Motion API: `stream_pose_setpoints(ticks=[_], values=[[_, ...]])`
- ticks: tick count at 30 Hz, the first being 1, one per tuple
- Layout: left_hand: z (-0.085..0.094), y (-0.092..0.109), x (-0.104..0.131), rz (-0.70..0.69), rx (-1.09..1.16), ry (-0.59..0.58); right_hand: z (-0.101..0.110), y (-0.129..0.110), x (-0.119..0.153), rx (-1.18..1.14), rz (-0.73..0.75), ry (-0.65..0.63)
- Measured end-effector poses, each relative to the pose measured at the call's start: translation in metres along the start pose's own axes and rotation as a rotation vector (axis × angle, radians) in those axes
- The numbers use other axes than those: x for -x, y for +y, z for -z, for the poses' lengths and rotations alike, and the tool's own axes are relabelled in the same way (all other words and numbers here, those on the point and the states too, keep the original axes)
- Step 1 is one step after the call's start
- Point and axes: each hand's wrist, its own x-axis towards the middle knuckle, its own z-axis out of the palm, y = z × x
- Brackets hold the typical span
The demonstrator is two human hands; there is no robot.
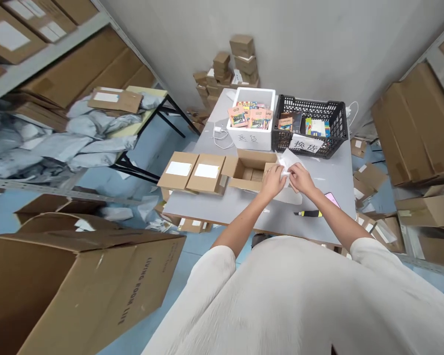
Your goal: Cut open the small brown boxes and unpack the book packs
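Both hands meet over the table at the right side of an open cardboard box (248, 170). My left hand (274, 180) is closed with its fingertips on a crumpled piece of white paper or thin wrap (289, 159). Pinching the same white piece from the right is my right hand (299, 177). More pale sheet (288, 196) lies beneath the hands, and what it covers, if anything, is hidden. Near my right forearm lie a yellow and black utility knife (311, 213) and a phone (332, 199) with a pink screen.
Two closed, labelled boxes (207, 173) stand left on the grey table (222, 209). Behind are a white foam bin (249, 135) and a black crate (311, 135) with small colourful packs. A large open carton (133, 281) stands on the floor at left. Shelves flank both sides.
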Motion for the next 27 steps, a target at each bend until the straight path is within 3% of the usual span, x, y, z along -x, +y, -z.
stream_pose_setpoints(ticks=[3, 6, 12, 17, 22, 27], values=[[0.022, -0.023, -0.001, 0.055, 0.032, -0.036, -0.017, -0.021, -0.019, -0.13, -0.028, 0.063], [0.038, -0.048, 0.005, 0.092, 0.039, -0.081, -0.043, -0.036, -0.036, -0.217, -0.091, 0.042], [0.058, -0.099, 0.012, 0.132, -0.036, -0.159, -0.102, -0.056, -0.061, -0.327, -0.253, -0.142], [0.062, -0.132, 0.012, 0.087, -0.167, -0.187, -0.14, -0.061, -0.071, -0.328, -0.412, -0.288], [0.055, -0.147, 0.006, 0.078, -0.194, -0.311, -0.154, -0.056, -0.068, -0.305, -0.376, -0.251], [0.05, -0.147, -0.002, 0.1, -0.234, -0.363, -0.137, -0.043, -0.056, -0.266, -0.37, -0.079]])
